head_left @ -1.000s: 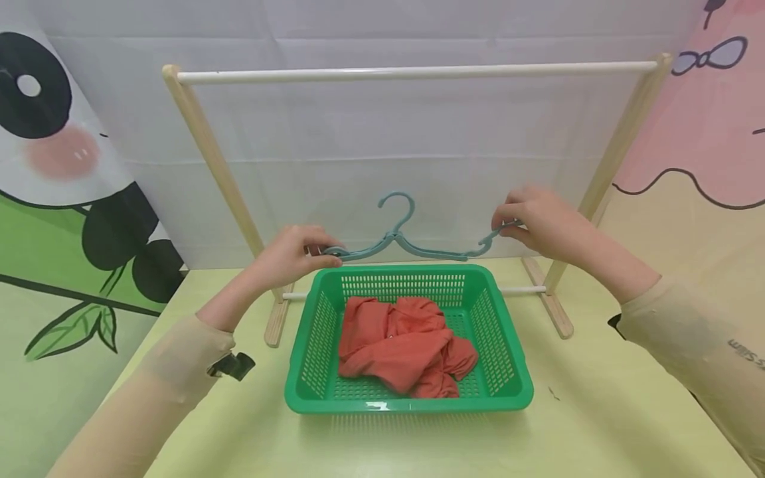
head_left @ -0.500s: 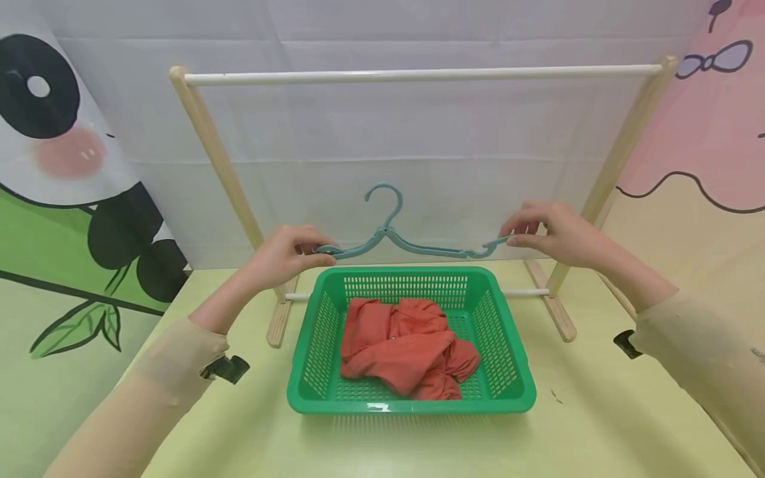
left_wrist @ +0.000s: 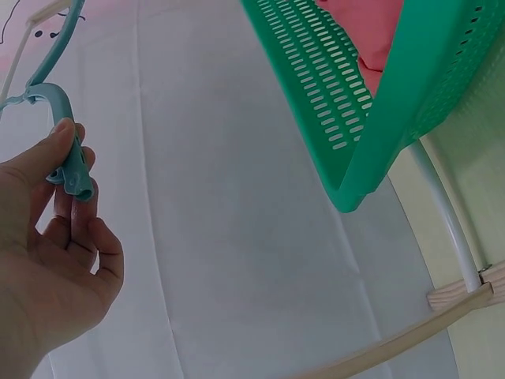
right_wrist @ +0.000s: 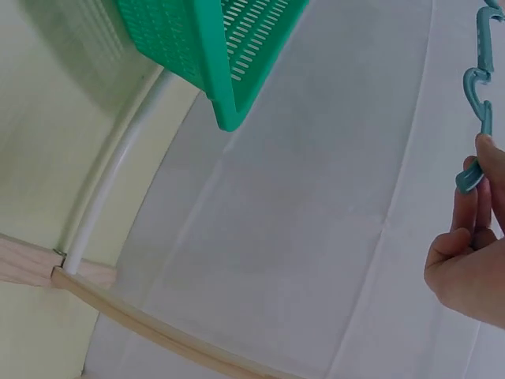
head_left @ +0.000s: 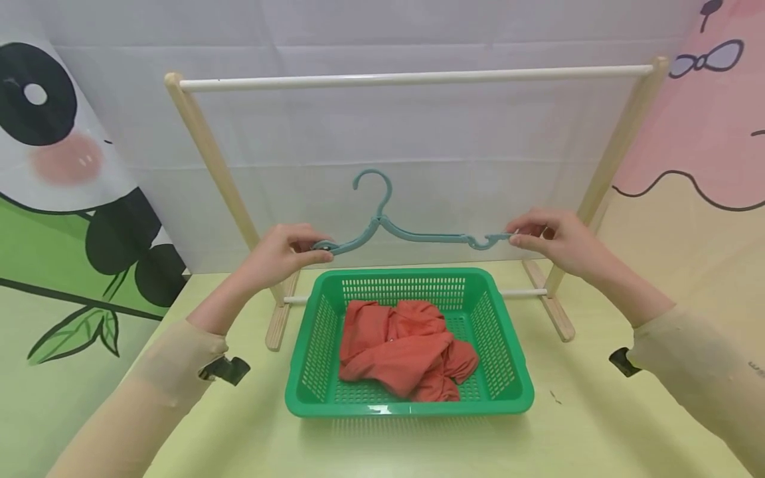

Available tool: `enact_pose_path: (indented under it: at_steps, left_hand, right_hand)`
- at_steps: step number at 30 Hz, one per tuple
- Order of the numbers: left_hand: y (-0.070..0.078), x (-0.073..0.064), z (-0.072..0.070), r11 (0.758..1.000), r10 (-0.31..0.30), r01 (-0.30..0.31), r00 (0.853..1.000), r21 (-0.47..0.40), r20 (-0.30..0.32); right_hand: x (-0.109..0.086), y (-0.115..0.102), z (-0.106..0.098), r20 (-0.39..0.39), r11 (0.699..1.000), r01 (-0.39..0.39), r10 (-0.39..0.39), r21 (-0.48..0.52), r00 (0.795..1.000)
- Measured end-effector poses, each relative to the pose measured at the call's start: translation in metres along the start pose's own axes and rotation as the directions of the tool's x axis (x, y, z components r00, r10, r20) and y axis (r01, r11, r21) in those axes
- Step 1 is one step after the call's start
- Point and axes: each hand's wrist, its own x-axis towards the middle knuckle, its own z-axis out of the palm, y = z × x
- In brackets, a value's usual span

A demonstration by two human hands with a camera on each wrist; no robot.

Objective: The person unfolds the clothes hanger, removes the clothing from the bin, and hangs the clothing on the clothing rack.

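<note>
A blue-green plastic clothes hanger (head_left: 421,236) is held up between both hands in the head view, its hook pointing upward. The left hand (head_left: 285,251) pinches the hanger's left end between thumb and fingers; the left wrist view shows that hand (left_wrist: 59,229) with the thumb pressed on the arm's tip. At the other end, the right hand (head_left: 552,238) pinches the thin outer tip, past a notched, curved section; this grip also shows in the right wrist view, where the hand (right_wrist: 477,237) enters from the right. Below the hanger, a crumpled red garment (head_left: 412,348) lies in a green basket (head_left: 412,406).
A clothes rack with a white top rail (head_left: 418,78) and wooden side posts (head_left: 215,159) stands behind the basket. Its wooden feet (head_left: 281,325) rest on the pale yellow table (head_left: 239,425). A white cloth backdrop hangs behind, with cartoon prints on either side.
The hanger has risen a little and shifted left, its hook moving up and leftward. The right hand moved slightly down and right; both hands keep their pinch. Basket and garment stay put.
</note>
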Motion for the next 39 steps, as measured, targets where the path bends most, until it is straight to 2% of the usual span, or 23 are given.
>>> enact_pose_path:
  at_steps: [4, 8, 19, 28, 33, 39]
  left_hand:
    - [0.000, 0.001, -0.001, 1.000, -0.009, 0.009, 1.000, -0.020, -0.007]
    - [0.000, 0.001, -0.002, 0.999, -0.016, 0.016, 1.000, -0.052, -0.007]
    - [0.001, 0.003, 0.000, 0.999, -0.019, 0.018, 1.000, -0.048, -0.019]
    - [0.004, 0.008, 0.004, 0.998, 0.027, -0.028, 0.999, -0.051, -0.026]
    - [0.003, 0.009, 0.008, 0.997, 0.025, -0.026, 1.000, -0.073, -0.012]
    - [0.002, 0.010, 0.012, 0.996, 0.030, -0.029, 1.000, -0.083, 0.004]
  right_hand:
    - [-0.003, -0.002, 0.003, -0.008, 0.996, -0.069, 0.070, 0.054, 0.998]
    - [-0.006, -0.002, 0.007, 0.001, 0.991, -0.103, 0.103, 0.084, 0.995]
    - [-0.012, 0.001, 0.013, -0.011, 0.982, -0.124, 0.126, 0.141, 0.992]
    - [-0.019, 0.002, 0.012, -0.010, 0.975, -0.136, 0.140, 0.174, 0.990]
    - [-0.022, 0.006, 0.012, -0.010, 0.983, -0.104, 0.106, 0.150, 0.994]
    - [-0.026, 0.013, 0.017, -0.067, 0.999, 0.032, -0.029, 0.040, 0.997]
